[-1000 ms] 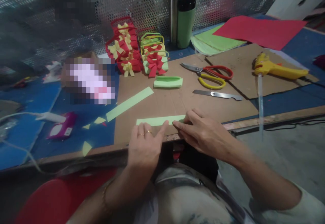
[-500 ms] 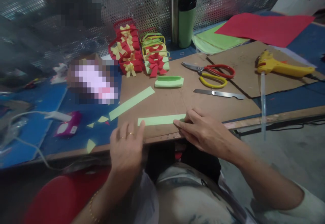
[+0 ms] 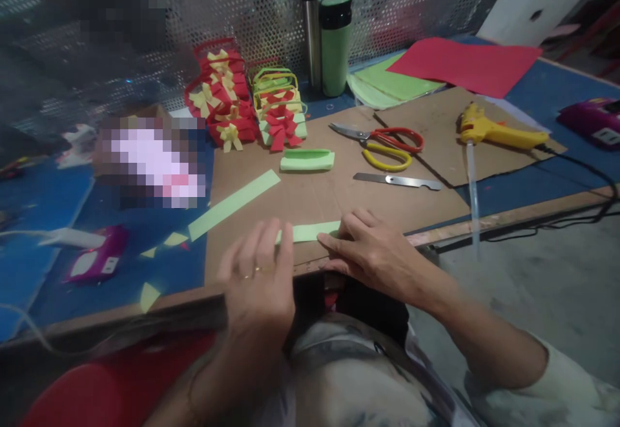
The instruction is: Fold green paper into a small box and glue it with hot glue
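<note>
A light green paper strip (image 3: 310, 232) lies along the front edge of the cardboard sheet (image 3: 334, 197). My left hand (image 3: 261, 265) rests over the strip's left end, its fingers stretched out and holding nothing. At the other end, my right hand (image 3: 372, 252) has its fingers curled together on the strip, hiding that end. A second green strip (image 3: 235, 204) lies slanted to the left. Behind the hands is a small folded green paper piece (image 3: 307, 160). Scissors (image 3: 382, 143) with red and yellow handles and a metal blade (image 3: 397, 181) lie beyond my right hand.
Red paper baskets (image 3: 227, 107) and green and yellow ones (image 3: 281, 114) with bows stand at the back, beside a green bottle (image 3: 336, 46) and steel flask (image 3: 314, 26). A yellow glue gun (image 3: 501, 131) lies right, near red sheets (image 3: 465, 65). Paper scraps (image 3: 150, 296) lie left.
My left hand has shifted right along the strip and now covers its left end. My right hand still grips the right end. The camera view has turned slightly to the right.
</note>
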A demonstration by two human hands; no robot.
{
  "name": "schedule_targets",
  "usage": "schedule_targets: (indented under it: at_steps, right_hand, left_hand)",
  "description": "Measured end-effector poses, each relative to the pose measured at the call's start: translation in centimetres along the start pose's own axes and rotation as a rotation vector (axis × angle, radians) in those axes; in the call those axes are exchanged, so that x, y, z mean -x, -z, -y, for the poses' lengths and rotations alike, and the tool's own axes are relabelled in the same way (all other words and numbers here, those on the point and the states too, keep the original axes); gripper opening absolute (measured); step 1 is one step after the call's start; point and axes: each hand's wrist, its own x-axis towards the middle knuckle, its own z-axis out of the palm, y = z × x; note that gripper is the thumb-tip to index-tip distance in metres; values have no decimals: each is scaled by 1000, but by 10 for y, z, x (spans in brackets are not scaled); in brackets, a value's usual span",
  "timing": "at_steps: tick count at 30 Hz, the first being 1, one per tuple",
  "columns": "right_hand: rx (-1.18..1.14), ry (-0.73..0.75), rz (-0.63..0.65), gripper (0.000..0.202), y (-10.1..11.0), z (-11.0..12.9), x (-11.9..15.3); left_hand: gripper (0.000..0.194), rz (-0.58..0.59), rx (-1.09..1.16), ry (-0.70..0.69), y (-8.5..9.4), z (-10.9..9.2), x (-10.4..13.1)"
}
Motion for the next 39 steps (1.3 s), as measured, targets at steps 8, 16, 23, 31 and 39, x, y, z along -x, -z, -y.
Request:
schedule_targets:
  at_steps: [8, 16, 23, 31, 39]
  right_hand:
    - [3, -12, 6, 37, -2, 1, 0]
    - [61, -72, -81, 33, 4, -3, 19]
    - [154, -106, -179, 14, 24, -12, 43]
    - [151, -17, -159, 21, 18, -1, 7]
    - [214, -59, -44, 20, 6, 3, 9]
  left_hand:
    - [57, 113, 272, -260, -31, 0, 6]
    - [69, 97, 313, -224, -55, 2, 18]
    - [62, 105, 284, -224, -51, 2, 14]
    - [58, 128, 290, -196, -45, -2, 12]
    - [35, 80, 379, -65, -38, 11, 6]
